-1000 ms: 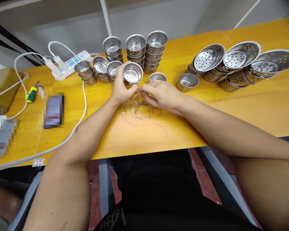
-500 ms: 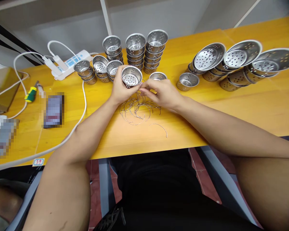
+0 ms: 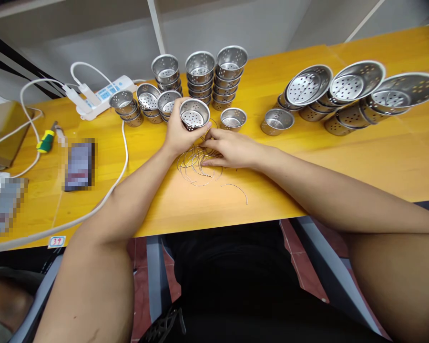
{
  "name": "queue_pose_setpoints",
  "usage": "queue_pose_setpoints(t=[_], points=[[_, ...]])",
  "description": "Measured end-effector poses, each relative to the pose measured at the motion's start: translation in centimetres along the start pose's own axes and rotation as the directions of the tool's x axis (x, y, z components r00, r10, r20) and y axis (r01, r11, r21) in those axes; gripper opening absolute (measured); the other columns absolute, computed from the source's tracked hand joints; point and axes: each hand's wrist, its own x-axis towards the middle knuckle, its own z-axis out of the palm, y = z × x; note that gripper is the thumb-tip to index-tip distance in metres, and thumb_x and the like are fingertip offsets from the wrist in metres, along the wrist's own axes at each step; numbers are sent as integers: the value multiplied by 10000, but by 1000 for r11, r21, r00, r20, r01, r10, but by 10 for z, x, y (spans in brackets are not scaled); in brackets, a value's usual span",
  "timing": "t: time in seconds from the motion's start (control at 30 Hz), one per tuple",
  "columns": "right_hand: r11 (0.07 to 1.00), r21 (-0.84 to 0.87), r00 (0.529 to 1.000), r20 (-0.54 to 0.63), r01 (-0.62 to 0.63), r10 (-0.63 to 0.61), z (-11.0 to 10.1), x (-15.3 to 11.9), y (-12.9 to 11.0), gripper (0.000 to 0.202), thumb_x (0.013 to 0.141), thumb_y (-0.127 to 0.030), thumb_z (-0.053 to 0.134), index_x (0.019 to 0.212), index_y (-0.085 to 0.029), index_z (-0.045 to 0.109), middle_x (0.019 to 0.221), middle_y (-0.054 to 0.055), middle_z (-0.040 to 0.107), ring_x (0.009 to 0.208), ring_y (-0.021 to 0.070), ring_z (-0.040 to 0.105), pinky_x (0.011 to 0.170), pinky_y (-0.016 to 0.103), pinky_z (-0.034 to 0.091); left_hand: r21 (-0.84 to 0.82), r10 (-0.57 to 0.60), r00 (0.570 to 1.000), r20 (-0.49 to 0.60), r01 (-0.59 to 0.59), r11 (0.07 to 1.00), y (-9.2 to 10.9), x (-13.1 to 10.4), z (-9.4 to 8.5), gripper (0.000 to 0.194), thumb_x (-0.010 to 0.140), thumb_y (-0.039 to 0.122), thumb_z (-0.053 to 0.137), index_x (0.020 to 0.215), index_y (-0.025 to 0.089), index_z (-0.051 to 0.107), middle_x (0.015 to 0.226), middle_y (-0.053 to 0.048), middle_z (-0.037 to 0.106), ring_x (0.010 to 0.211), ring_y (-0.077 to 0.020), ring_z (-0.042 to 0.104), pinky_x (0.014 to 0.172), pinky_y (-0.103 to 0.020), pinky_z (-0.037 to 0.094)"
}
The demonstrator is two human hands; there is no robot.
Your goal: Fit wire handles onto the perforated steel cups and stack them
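Observation:
My left hand (image 3: 177, 131) is closed round a small perforated metal cup (image 3: 195, 115), its open mouth facing up towards me. Just to the right, my right hand (image 3: 227, 147) reaches over a loose heap of thin curved wires (image 3: 193, 167) on the table. Its thumb and fingers are apart, with the fingertips among the wires, and I see nothing held in them. One single curved wire (image 3: 241, 189) lies apart, nearer the front edge. Behind the right hand stands another perforated cup (image 3: 233, 119), upright and alone.
Upright stacks of cups (image 3: 200, 71) stand at the back, and lower stacks (image 3: 148, 97) stand left of them. Tilted stacks (image 3: 346, 88) and a single cup (image 3: 277, 122) are on the right. Leftwards lie a power strip (image 3: 103, 95), a screwdriver (image 3: 45, 141) and a phone (image 3: 79, 166).
My right hand has moved from the rim of the held cup down and left onto the wires, its fingers spreading. The cup behind it now shows more fully. My left hand stays put.

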Motion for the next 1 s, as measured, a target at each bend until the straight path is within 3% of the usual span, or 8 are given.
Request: queue_pose_setpoints(t=[0.1, 0.17, 0.4, 0.6, 0.7, 0.83, 0.9, 1.0], points=[[1000, 18, 1000, 29, -2, 1, 1, 2, 1, 298, 1243, -329, 717, 1357, -128, 905, 1322, 218, 822, 1214, 375, 808, 1045, 469, 633, -8, -10, 1000, 13, 10, 1000, 1, 0, 0, 980, 919, 954, 995, 1548, 319, 593, 1469, -87, 804, 1482, -374, 832, 1435, -644, 619], [999, 27, 999, 26, 29, -29, 1, 3, 2, 244, 1230, -231, 663, 1265, -157, 893, 1286, 202, 827, 1170, 348, 791, 1027, 454, 614, -12, 2, 1000, 15, -1, 1000, -2, 0, 1, 1025, 890, 996, 985, 1550, 317, 592, 1464, -92, 800, 1475, -377, 828, 1431, -640, 620], [996, 64, 996, -60, 65, -61, 0, 3, 0, 130, 1150, -175, 664, 1120, -206, 787, 1211, 164, 815, 1029, 300, 722, 936, 427, 540, -20, 38, 999, 26, -38, 999, -17, -1, 2, 1066, 891, 1024, 957, 1607, 340, 564, 1504, -100, 766, 1562, -403, 778, 1482, -659, 556], [939, 313, 941, -337, 142, -29, -2, 2, 0, 97, 1168, -251, 671, 1083, -237, 717, 1090, 76, 806, 933, 236, 706, 890, 384, 549, -19, 30, 1000, 0, -30, 999, -19, 0, 2, 1072, 892, 1016, 965, 1631, 352, 561, 1555, -112, 767, 1555, -399, 799, 1477, -650, 577], [892, 429, 915, -400, 142, 47, -2, 2, 0, 97, 1158, -317, 697, 1091, -248, 705, 1034, 56, 796, 854, 215, 674, 851, 390, 566, -15, 26, 999, -22, -26, 1000, -21, 1, 2, 1112, 875, 1042, 955, 1649, 343, 569, 1583, -126, 772, 1558, -405, 809, 1487, -650, 584], [850, 519, 883, -437, 93, 170, 4, 0, 8, 308, 1194, -565, 729, 1171, -258, 717, 1021, 71, 757, 864, 243, 688, 831, 436, 608, -8, 66, 997, -28, -67, 998, -31, 1, 3, 1160, 902, 1104, 856, 1721, 352, 524, 1662, -152, 736, 1607, -415, 787, 1492, -646, 583], [858, 510, 839, -492, 60, 233, 8, 1, 18, 455, 1242, -709, 647, 1268, -262, 730, 1068, 100, 758, 905, 276, 716, 834, 476, 633, -26, 92, 995, -35, -93, 995, -36, 1, 4, 1155, 938, 1134, 766, 1753, 362, 494, 1699, -161, 711, 1619, -413, 776, 1469, -639, 603], [873, 487, 733, -593, -3, 333, 12, 4, 39, 628, 1275, -861, 489, 1370, -283, 716, 1143, 132, 779, 968, 315, 752, 871, 541, 666, -46, 104, 994, -42, -106, 993, -36, 1, 5, 1128, 956, 1138, 723, 1747, 360, 519, 1707, -167, 704, 1618, -418, 762, 1457, -653, 606]])
